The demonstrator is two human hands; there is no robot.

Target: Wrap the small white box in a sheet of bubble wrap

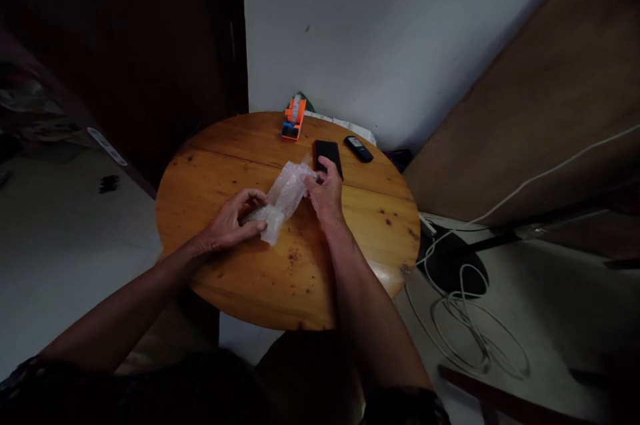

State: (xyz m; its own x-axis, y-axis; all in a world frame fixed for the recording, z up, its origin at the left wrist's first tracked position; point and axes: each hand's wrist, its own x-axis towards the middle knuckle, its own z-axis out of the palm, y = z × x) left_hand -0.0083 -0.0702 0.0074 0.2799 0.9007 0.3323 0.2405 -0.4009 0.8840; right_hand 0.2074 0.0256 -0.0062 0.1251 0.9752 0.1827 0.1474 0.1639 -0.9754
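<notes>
A crumpled piece of clear bubble wrap [287, 193] lies near the middle of the round wooden table, stretched between my two hands. My right hand [325, 191] pinches its upper right end between thumb and fingers. At the lower left end, my left hand [235, 218] rests with thumb and fingers apart, touching the wrap's edge. Just beyond my right hand is a dark rectangular object with a red edge [329, 153], partly covered by the fingers.
On the wooden table [215, 165], an orange tape dispenser [294, 119] stands at the back, and a black handset [359, 149] lies at the back right. White cable [465, 318] coils on the floor at the right. A wall rises behind.
</notes>
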